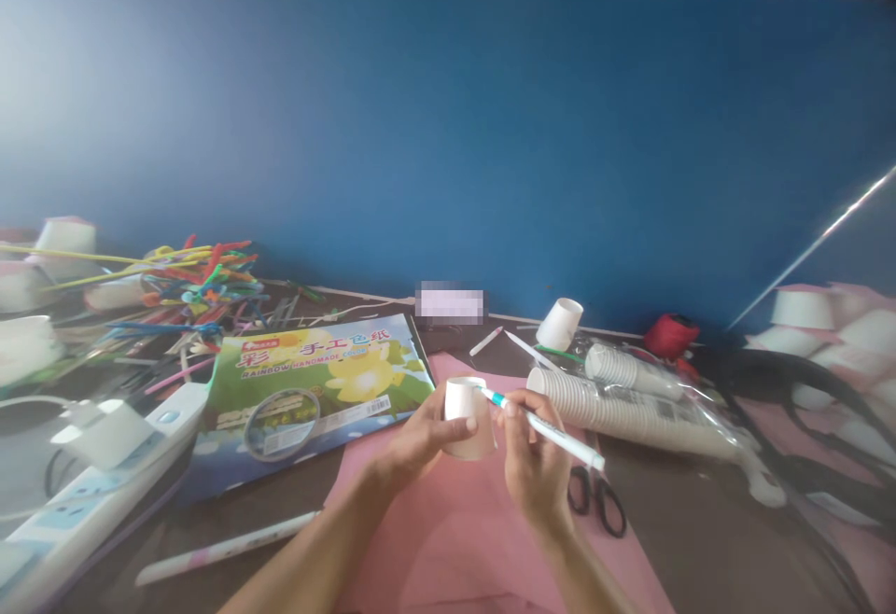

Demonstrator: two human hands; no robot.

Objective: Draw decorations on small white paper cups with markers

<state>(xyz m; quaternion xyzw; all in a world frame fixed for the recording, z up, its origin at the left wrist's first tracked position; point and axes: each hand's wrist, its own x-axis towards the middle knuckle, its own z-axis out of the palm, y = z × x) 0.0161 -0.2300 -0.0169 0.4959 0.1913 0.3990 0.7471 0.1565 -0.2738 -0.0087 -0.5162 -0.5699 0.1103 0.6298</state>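
Note:
My left hand (427, 435) is closed around the left side of a white paper cup (468, 423), its thumb across the cup's front. The cup is upside down, narrow end up, above a pink paper sheet (448, 539). In my right hand (536, 455) is a white marker pen (560, 437) with a teal band, its tip at the cup's upper right side. Whether it has left a mark is too small to tell. Partly under the right wrist, black-handled scissors (598, 497) lie on the pink sheet.
A colored paper pack (378, 371) with a tape roll (282, 425) on it lies left, beside a power strip (91, 511) and pipe cleaners (203, 278). Stacked cups (630, 413) lie right, near one loose cup (560, 322). Another marker (231, 549) lies front left. A blue wall (448, 129) stands behind.

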